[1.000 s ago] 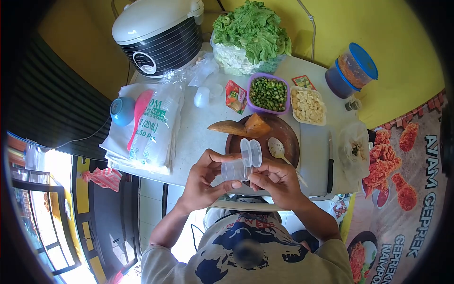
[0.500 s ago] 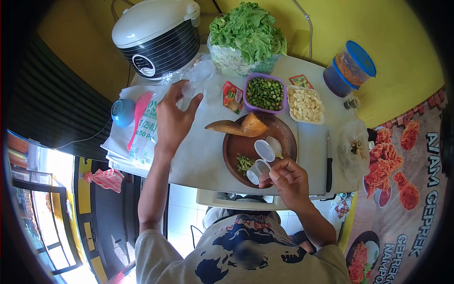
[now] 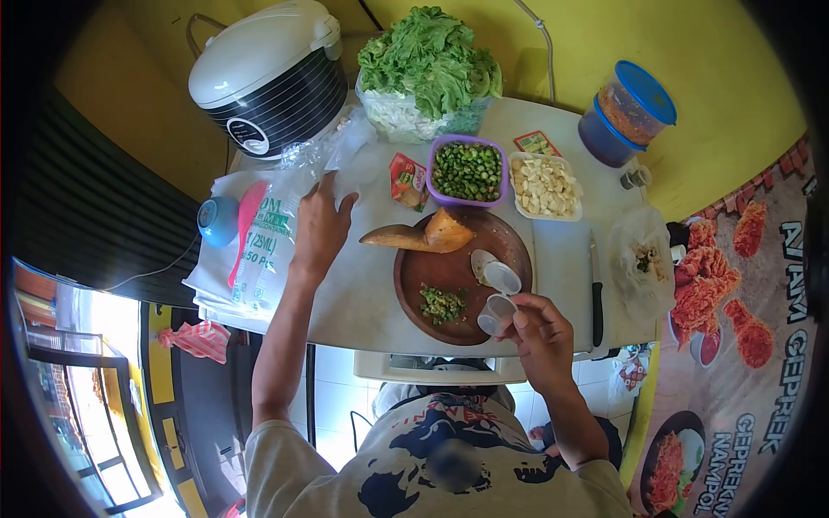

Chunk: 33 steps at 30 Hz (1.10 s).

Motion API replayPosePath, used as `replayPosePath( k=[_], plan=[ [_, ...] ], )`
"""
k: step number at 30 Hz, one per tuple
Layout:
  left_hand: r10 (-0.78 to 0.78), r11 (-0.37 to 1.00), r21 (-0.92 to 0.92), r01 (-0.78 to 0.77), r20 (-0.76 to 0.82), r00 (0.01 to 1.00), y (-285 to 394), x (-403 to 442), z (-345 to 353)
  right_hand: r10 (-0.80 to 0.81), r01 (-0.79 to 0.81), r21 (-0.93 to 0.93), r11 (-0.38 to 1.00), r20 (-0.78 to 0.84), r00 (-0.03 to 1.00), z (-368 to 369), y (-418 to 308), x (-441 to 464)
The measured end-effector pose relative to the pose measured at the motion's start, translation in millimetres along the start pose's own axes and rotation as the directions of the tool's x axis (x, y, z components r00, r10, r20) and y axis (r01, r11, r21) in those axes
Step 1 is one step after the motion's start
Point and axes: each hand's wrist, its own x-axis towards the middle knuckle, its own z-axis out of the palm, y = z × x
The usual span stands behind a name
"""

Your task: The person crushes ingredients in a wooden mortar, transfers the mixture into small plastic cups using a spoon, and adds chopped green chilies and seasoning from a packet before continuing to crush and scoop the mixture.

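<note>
Package print, green: on the surface to your left, the clear plastic package reads "(25ML)" and "50 Pcs"; above these you can make out "OM" and part of "CONTAINER". Banner at your right, pale capitals running sideways: "AYAM GEPREK"; lower, "GEPREKNY" and "NAMPOL". Your shirt carries red lettering, illegible. Marks on the red sachet and rice cooker: too small for you to read.

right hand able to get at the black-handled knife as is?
Probably not yet: the right hand holds a small clear cup, though the knife lies close by, nothing over it.
</note>
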Motion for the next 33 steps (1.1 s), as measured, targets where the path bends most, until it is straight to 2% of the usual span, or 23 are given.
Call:
replayPosePath(
  k=[1, 4, 7, 11, 14, 16, 17, 19, 20, 21, 22, 23, 24, 26, 27, 29, 31, 33],
  plan=[
    [-0.027, 0.999, -0.048, 0.026, -0.018, 0.999, 1.2, -3.0, 1.1, 0.014, -0.014, 0.011, 1.000, -0.036, 0.999, 0.7, -1.0, -0.8],
    [-0.041, 0.994, -0.107, 0.034, -0.060, 0.997, -14.3, -10.0, 15.3, 0.013, -0.014, -0.035, 0.999, -0.004, 1.000, -5.4, 5.8, -1.3],
    [-0.044, 0.995, -0.090, 0.036, -0.092, 0.995, -19.1, -12.1, 21.4, 0.000, 0.000, -0.040, 0.999, -0.006, 1.000, -2.6, 7.4, 0.9],
    [-0.070, 0.990, -0.129, 0.062, -0.060, 0.996, -15.2, -12.9, 13.9, -0.027, 0.028, -0.093, 0.995, 0.011, 1.000, -2.6, 7.4, 3.6],
    [-0.121, 0.991, -0.068, 0.114, -0.114, 0.986, 5.8, -22.2, -4.3, -0.091, 0.098, -0.182, 0.978, 0.044, 0.995, -4.6, 4.6, 3.5],
    [-0.107, 0.992, -0.094, 0.083, -0.296, 0.949, 25.0, -32.7, -24.3, -0.195, 0.200, -0.174, 0.964, 0.047, 0.980, -3.6, 0.8, 2.3],
    [-0.106, 0.992, -0.096, 0.081, -0.289, 0.951, 36.2, -42.1, -36.5, -0.193, 0.197, -0.175, 0.965, 0.040, 0.980, -4.7, 1.0, 4.1],
    [-0.172, 0.929, -0.341, 0.146, -0.049, 0.984, 59.2, -70.9, -58.7, -0.462, 0.463, -0.458, 0.759, 0.123, 0.878, -7.4, 2.3, 6.5],
    [-0.137, 0.844, -0.510, 0.167, 0.095, 0.986, 69.1, -86.4, -61.1, -0.460, 0.459, -0.462, 0.759, 0.119, 0.880, -5.6, 2.4, 6.2],
    [-0.035, 0.781, -0.591, 0.203, 0.284, 0.958, 80.7, -100.3, -65.2, -0.505, 0.514, -0.517, 0.685, 0.173, 0.846, -2.0, 2.1, 5.3],
    [0.107, 0.717, -0.666, 0.205, 0.396, 0.912, 91.4, -110.9, -66.4, -0.541, 0.565, -0.562, 0.604, 0.231, 0.809, 0.9, 1.4, 3.9],
    [0.163, 0.708, -0.662, 0.246, 0.492, 0.855, 101.3, -118.1, -65.8, -0.493, 0.567, -0.576, 0.589, 0.300, 0.817, 2.7, -0.5, 0.3],
    [0.218, 0.670, -0.689, 0.276, 0.538, 0.814, 103.0, -125.7, -58.5, -0.485, 0.562, -0.577, 0.593, 0.301, 0.821, 4.7, -0.1, -0.4],
    [0.195, 0.666, -0.648, 0.368, 0.628, 0.753, 107.6, -133.1, -46.4, -0.440, 0.637, -0.581, 0.506, 0.461, 0.770, 11.1, 2.5, -0.5],
    [0.192, 0.662, -0.645, 0.382, 0.639, 0.745, 108.9, -138.6, -40.1, -0.428, 0.631, -0.581, 0.514, 0.463, 0.776, 13.4, 5.9, 0.4],
    [0.083, 0.475, -0.709, 0.521, 0.625, 0.776, 107.9, -141.9, -27.7, -0.418, 0.628, -0.610, 0.484, 0.469, 0.778, 15.9, 5.2, 3.2],
    [0.069, 0.470, -0.727, 0.500, 0.596, 0.800, 103.9, -145.1, -23.5, -0.405, 0.624, -0.634, 0.456, 0.477, 0.780, 18.7, 3.1, 5.5],
    [0.054, 0.464, -0.744, 0.481, 0.565, 0.823, 102.1, -146.4, -22.5, -0.405, 0.675, -0.636, 0.373, 0.543, 0.735, 20.8, 0.2, 7.2]
  ],
)
